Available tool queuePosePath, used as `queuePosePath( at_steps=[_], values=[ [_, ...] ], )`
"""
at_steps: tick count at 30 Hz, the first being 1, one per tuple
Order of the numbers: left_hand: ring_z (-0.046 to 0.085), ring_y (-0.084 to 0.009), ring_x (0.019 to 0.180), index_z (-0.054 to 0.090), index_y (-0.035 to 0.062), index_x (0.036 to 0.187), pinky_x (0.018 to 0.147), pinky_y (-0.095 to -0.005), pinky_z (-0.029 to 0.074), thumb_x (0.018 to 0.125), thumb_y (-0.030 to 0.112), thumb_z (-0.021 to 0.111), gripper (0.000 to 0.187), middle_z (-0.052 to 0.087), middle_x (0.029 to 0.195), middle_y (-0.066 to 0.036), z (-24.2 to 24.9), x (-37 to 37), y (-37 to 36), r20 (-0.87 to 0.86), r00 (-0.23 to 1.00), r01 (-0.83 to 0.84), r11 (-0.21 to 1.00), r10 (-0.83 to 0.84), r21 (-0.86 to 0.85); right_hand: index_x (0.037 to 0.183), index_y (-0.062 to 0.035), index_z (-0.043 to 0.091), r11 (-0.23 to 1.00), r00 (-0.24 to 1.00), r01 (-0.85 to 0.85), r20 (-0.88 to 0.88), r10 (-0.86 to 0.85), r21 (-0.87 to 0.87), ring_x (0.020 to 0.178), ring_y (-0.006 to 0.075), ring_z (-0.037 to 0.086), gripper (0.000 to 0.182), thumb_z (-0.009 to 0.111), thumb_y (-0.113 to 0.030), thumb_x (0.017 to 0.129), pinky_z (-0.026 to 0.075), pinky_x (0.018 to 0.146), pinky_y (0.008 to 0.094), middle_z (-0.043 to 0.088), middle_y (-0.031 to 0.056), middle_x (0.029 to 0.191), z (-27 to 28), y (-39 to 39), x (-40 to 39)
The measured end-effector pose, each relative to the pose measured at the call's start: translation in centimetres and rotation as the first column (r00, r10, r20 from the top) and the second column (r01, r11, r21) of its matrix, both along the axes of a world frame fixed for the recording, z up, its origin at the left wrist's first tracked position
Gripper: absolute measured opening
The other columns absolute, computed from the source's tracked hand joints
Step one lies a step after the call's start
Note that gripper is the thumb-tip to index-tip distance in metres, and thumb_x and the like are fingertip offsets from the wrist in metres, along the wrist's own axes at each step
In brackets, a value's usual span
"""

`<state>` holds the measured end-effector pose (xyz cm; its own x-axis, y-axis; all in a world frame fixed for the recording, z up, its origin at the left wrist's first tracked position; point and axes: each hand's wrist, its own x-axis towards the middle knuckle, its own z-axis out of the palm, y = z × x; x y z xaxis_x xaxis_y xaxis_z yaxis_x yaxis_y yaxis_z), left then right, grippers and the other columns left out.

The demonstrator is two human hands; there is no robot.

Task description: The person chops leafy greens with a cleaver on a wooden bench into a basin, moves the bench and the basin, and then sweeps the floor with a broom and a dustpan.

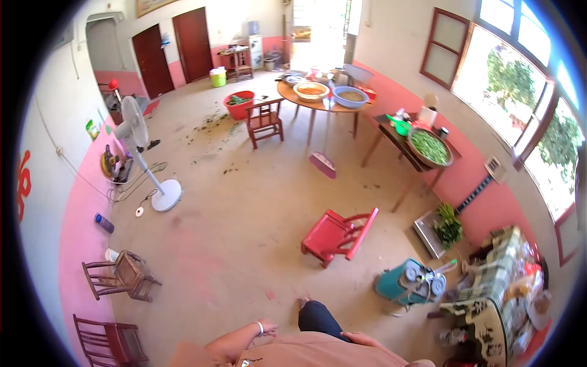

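Observation:
At the bottom of the view my left hand (267, 328) hangs beside my body, a white band round its wrist. It holds nothing and its fingers are loosely apart. My right hand (361, 339) lies against my dark-clad leg (320, 320), fingers stretched out and partly hidden by my shirt; nothing shows in it. Both hands are apart from the furniture. Ahead stands a small red wooden chair (329, 235). To its right is a teal knapsack sprayer (394, 282) on the floor.
A round table (318, 104) bears basins. A broom (323, 165) leans there. Near the window, a side table (397, 142) holds a basket of green vegetables (428, 147). A platform scale (430, 237) carries greens. On the left are a standing fan (166, 196), cables and wooden chairs (127, 274).

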<state>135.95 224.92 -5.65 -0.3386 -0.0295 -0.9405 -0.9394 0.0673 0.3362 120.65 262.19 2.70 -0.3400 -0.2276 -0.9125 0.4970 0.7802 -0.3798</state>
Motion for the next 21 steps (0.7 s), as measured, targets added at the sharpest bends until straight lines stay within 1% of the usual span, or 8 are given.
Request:
queuePosePath(
  at_steps=[1,2,8,11,12,14,17,21],
  values=[
    [0.046,-0.0098,0.056,0.065,0.0057,0.093,0.048,-0.0264,0.038,0.086,0.035,0.057,0.031,0.060,0.074,-0.003,-1.8,-2.1,-1.7,-0.077,0.997,0.014,0.994,-0.006,0.106,0.106,-0.0022,0.063,0.983,0.984,-0.165,-0.058,0.170,0.084,0.092,0.0233,0.060,0.070,0.056,-0.064,0.075,0.048,0.077,0.0344,0.065,0.0125,0.099,-1.0,-2.3,-1.9],
    [0.047,-0.0094,0.056,0.065,0.0060,0.093,0.048,-0.0261,0.039,0.086,0.034,0.057,0.030,0.061,0.075,-0.003,-2.9,-4.5,-3.4,-0.160,0.987,0.041,0.978,-0.007,0.205,0.108,-0.0014,0.063,0.939,0.924,-0.318,-0.264,0.277,-0.128,0.095,0.0267,0.058,0.076,0.053,-0.069,0.073,0.047,0.077,0.0373,0.064,0.0139,0.101,-15.4,0.0,-3.9],
    [0.055,-0.0125,0.059,0.065,0.0036,0.096,0.054,-0.0285,0.046,0.083,0.029,0.058,0.030,0.066,0.083,-0.007,1.5,-14.4,-14.5,-0.420,0.906,-0.115,0.986,0.052,-0.125,0.101,-0.0039,0.065,0.687,0.673,-0.723,-0.151,0.724,0.074,0.087,0.0251,0.061,0.070,0.051,-0.067,0.075,0.049,0.071,0.0361,0.066,0.0140,0.094,-14.4,-12.6,-19.1],
    [0.056,-0.0154,0.059,0.064,0.0019,0.098,0.055,-0.0314,0.046,0.080,0.030,0.058,0.034,0.065,0.077,-0.008,0.9,-15.0,-22.4,-0.286,0.953,-0.182,0.949,0.104,-0.259,0.098,-0.0051,0.066,0.770,0.758,-0.638,-0.190,0.624,-0.017,0.084,0.0243,0.062,0.067,0.051,-0.066,0.076,0.050,0.068,0.0356,0.066,0.0140,0.090,-12.7,-19.3,-28.0],
    [0.056,-0.0158,0.058,0.064,0.0014,0.097,0.055,-0.0321,0.046,0.079,0.030,0.057,0.035,0.064,0.075,-0.009,1.5,-14.9,-24.8,-0.205,0.974,-0.166,0.921,0.097,-0.351,0.092,-0.0076,0.068,0.810,0.812,-0.564,-0.069,0.579,0.164,0.080,0.0220,0.064,0.057,0.051,-0.060,0.077,0.051,0.066,0.0348,0.067,0.0127,0.084,-5.2,-24.1,-30.8],
    [0.053,-0.0162,0.054,0.063,0.0046,0.098,0.050,-0.0318,0.042,0.079,0.026,0.052,0.031,0.061,0.066,-0.009,-0.7,-13.7,-29.4,-0.190,0.935,-0.351,0.858,0.299,-0.375,0.084,-0.0084,0.071,0.865,0.751,-0.497,-0.533,0.391,-0.066,0.078,0.0269,0.065,0.046,0.053,-0.051,0.076,0.051,0.071,0.0375,0.067,0.0129,0.080,-3.0,-27.3,-34.8],
    [0.056,-0.0188,0.062,0.062,0.0048,0.100,0.052,-0.0346,0.044,0.081,0.028,0.051,0.032,0.063,0.077,-0.011,1.6,-15.4,-33.0,-0.110,0.943,-0.331,0.854,0.313,-0.402,0.087,-0.0072,0.070,0.854,0.697,-0.510,-0.531,0.482,0.104,0.076,0.0277,0.065,0.039,0.056,-0.043,0.078,0.050,0.071,0.0384,0.068,0.0121,0.079,5.5,-34.2,-40.1],
    [0.057,-0.0187,0.064,0.061,0.0043,0.100,0.055,-0.0340,0.045,0.082,0.026,0.050,0.030,0.063,0.080,-0.010,2.2,-20.9,-36.4,-0.056,0.962,-0.265,0.867,0.267,-0.422,0.087,-0.0014,0.068,0.953,0.913,-0.291,-0.323,0.250,-0.085,0.070,0.0284,0.065,0.045,0.060,-0.044,0.076,0.051,0.067,0.0377,0.066,0.0175,0.077,2.2,-37.1,-46.5]
  ],
)
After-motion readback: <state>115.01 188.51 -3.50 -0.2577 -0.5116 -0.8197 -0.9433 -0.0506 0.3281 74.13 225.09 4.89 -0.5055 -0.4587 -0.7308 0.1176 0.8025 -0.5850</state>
